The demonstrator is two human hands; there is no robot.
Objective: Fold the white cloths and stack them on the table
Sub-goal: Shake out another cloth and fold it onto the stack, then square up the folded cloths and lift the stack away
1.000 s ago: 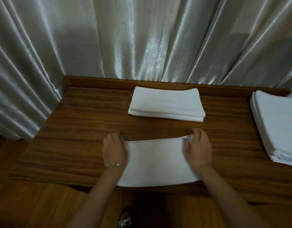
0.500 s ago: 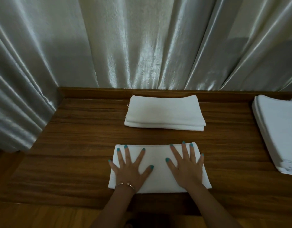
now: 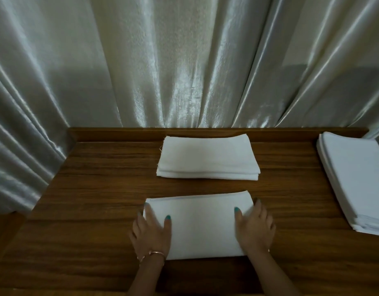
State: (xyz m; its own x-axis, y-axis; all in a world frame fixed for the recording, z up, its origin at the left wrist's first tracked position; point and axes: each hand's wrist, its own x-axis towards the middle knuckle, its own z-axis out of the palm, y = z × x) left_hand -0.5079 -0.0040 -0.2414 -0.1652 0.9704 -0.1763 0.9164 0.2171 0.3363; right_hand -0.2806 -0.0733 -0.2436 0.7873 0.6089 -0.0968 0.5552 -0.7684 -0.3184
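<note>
No legible text anywhere.

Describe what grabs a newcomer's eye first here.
Probably the two hands, left hand and right hand, gripping the side edges of a folded white cloth at the near centre of the brown wooden table. Behind it sits a small folded white stack, against shiny silver curtains.

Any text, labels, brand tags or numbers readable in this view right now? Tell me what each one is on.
None. No readable text anywhere in the head view: the folded cloth under the left hand and right hand, the folded stack behind it, the pile at the right, the wooden table, the curtain and the bracelet all show no print, tags or numbers.
</note>
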